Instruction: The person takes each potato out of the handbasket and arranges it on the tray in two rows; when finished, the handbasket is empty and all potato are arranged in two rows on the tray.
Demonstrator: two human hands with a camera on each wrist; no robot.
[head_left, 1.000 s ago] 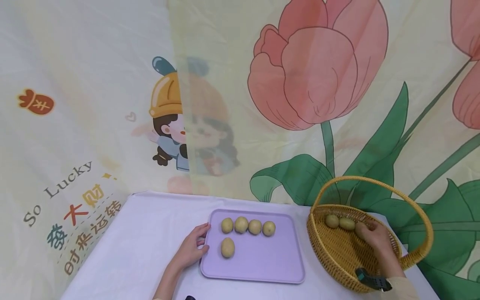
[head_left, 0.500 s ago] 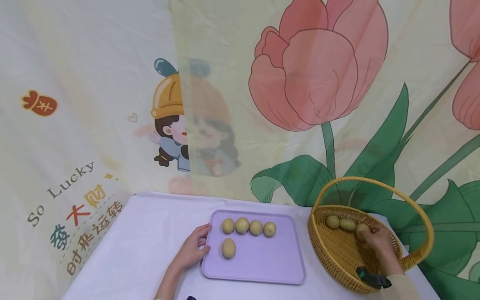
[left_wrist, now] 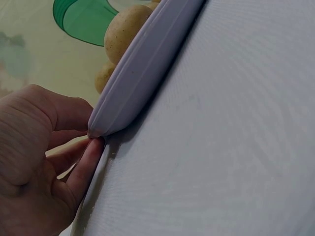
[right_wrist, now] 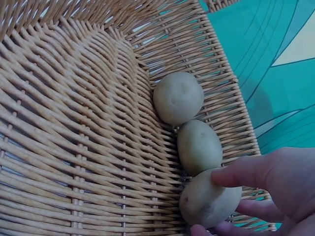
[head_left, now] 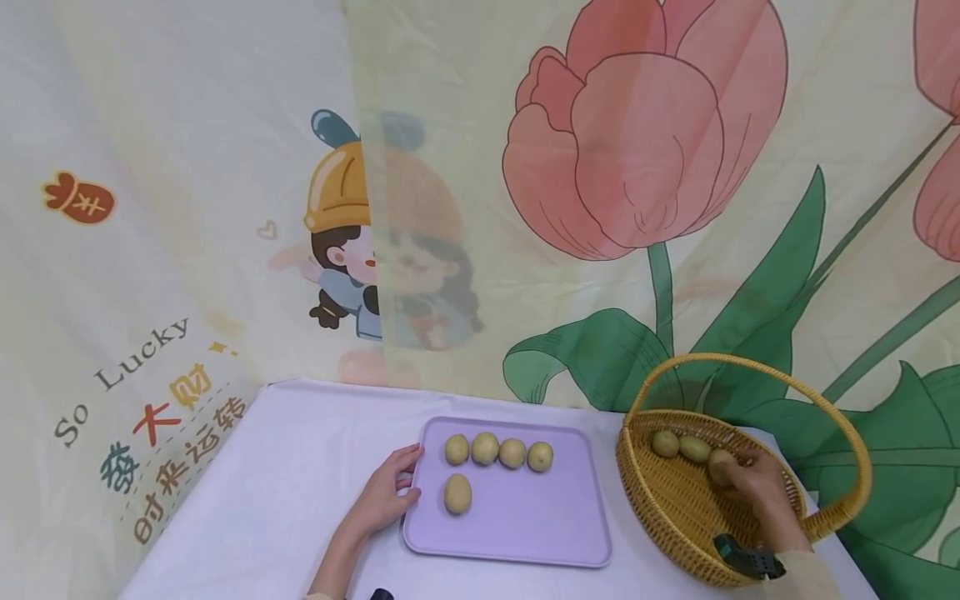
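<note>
In the head view my right hand (head_left: 757, 483) reaches into the wicker basket (head_left: 652, 517) and holds a small potato (right_wrist: 209, 197), thumb on top and fingers along its far side. That potato sits at the end of a row, against an oval potato (right_wrist: 199, 147) with a rounder potato (right_wrist: 178, 98) beyond it, all along the basket wall. My left hand (head_left: 386, 492) holds the left edge of the lilac tray (head_left: 532, 521); the left wrist view shows fingertips meeting at its rim. On the tray several potatoes (head_left: 485, 449) form a row, with one potato (head_left: 457, 494) below its left end.
The basket's tall arched handle (head_left: 825, 408) rises over my right forearm. A white cloth (head_left: 300, 467) covers the table. Behind it hangs a curtain (head_left: 450, 367) printed with tulips and a cartoon figure. A dark strap (head_left: 746, 557) circles my right wrist.
My right hand has shifted slightly, so more of the potato under its fingers shows than a second ago. My left hand stays at the tray, and the potatoes there have not moved.
</note>
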